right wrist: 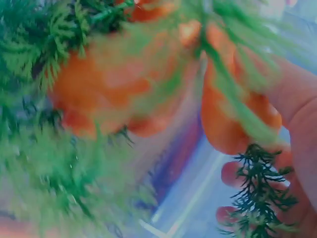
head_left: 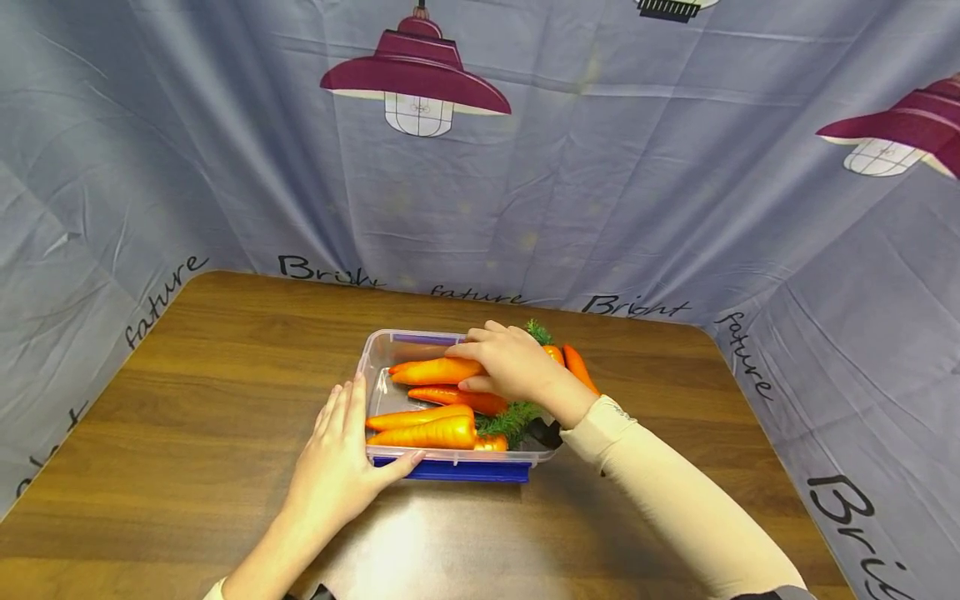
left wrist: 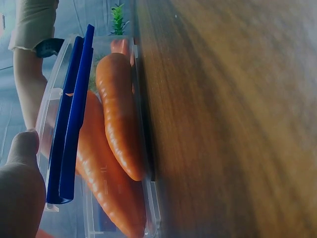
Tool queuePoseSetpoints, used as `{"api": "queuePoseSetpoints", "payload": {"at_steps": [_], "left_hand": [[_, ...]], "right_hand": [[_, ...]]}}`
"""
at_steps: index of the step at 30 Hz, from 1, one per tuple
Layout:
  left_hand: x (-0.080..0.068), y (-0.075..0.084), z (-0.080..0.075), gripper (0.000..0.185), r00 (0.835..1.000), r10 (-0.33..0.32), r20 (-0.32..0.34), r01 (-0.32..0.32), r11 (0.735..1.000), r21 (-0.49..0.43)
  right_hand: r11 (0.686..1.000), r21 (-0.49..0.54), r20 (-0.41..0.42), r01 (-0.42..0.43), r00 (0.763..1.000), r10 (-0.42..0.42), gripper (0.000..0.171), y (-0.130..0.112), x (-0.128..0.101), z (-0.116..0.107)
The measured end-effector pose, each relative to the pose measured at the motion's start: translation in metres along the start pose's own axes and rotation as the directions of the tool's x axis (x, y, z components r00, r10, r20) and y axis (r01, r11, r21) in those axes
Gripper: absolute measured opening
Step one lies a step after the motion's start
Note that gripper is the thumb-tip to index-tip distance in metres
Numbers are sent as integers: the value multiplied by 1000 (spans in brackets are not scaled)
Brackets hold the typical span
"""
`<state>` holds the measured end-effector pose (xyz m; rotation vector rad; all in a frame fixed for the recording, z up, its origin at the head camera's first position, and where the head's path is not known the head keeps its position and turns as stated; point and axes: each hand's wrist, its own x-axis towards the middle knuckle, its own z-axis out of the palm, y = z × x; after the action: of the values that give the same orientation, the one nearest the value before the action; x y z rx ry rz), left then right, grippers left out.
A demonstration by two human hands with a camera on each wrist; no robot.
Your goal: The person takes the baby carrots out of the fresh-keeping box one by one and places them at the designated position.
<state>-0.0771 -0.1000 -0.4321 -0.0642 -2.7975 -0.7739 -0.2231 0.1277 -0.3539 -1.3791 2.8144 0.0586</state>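
A clear box (head_left: 375, 358) sits mid-surface (head_left: 187, 400), packed with orange carrots lying lengthwise, their green tops bunched at the right end. The left hand (head_left: 337, 467) lies flat against the box's near left corner, fingers straight along the side wall and thumb pressed on the front rim just above the blue clip (head_left: 450, 471); it seems set there to brace the box so it does not slide. The right hand (head_left: 510, 365) reaches in from the right, fingers curled over the top carrot (head_left: 435, 371), thumb beneath it, a closed grip on its thick end near the leaves. In the right wrist view the greens (right wrist: 54, 163) crowd the lens, so that grip shows only from the head view. The other carrots (head_left: 423, 432) lie touching each other below, and two more (head_left: 581, 367) rest over the far right rim. A lamp-printed cloth (head_left: 600, 167) walls the surface on three sides.
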Motion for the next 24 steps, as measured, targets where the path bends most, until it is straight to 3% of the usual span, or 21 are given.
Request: {"api": "queuePoseSetpoints", "payload": {"at_steps": [5,10,18,24], "left_hand": [[-1,1,1,124,1000,-9,19,9,1000,-5],[0,1,0,124,1000,-10,13,10,1000,-7],[-1,1,-1,124,1000,-13,20,13,1000,-2],[0,1,-1,124,1000,-3,11,3,1000,7]], "right_hand": [[999,36,-46,-10,999,12,47,4,-15,-14],[996,44,-114,-84,990,88,51,6,-31,-27],[973,68,-228,-220,946,230,52,18,-71,-26],[950,52,-313,-309,898,310,52,34,-112,-21]]}}
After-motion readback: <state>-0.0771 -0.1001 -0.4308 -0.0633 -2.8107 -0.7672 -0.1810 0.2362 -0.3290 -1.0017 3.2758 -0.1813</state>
